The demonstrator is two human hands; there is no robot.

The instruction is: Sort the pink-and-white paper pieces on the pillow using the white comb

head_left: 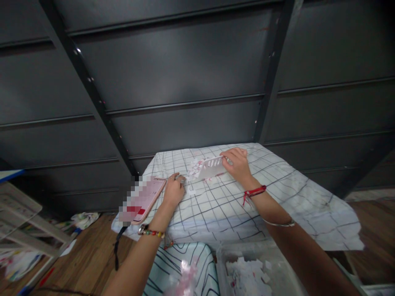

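My right hand (237,164) grips the right end of a white plastic tray-like piece (211,169) with a row of slots, held tilted over the cloth-covered table. Small paper scraps (195,166) lie heaped at its left side and behind it. My left hand (175,191) rests on the cloth to the left of the scraps, fingers slightly bent and apart, with nothing visible in them. A loose white scrap (191,192) lies just right of that hand. Close on its left is a phone in a pink case (156,199), its screen partly blurred out.
White checked cloth (228,205) covers the table, against a dark panelled wall (185,70). Nearer me are a clear bin (277,263) of paper scraps and a patterned stool or cushion (200,257) with a pink plastic bag (185,277). A shelf (21,203) stands left.
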